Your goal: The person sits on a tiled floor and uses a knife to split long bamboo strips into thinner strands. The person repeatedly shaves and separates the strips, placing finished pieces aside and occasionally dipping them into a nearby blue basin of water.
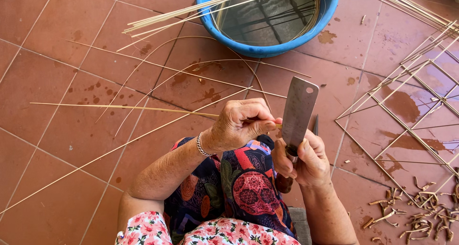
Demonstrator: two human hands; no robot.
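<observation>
Two hands at work over the lap: the left hand [239, 125] pinches a thin bamboo strip [119, 107] that runs leftward above the tiled floor [57, 44]; the right hand [306, 161] is clenched on a cleaver [297, 113], blade touching the strip. Likely risk: a slip toward the nearby fingers.

Packages: none in view.
Labels: none on anything near either grip.
Signs: none.
Screens: none.
</observation>
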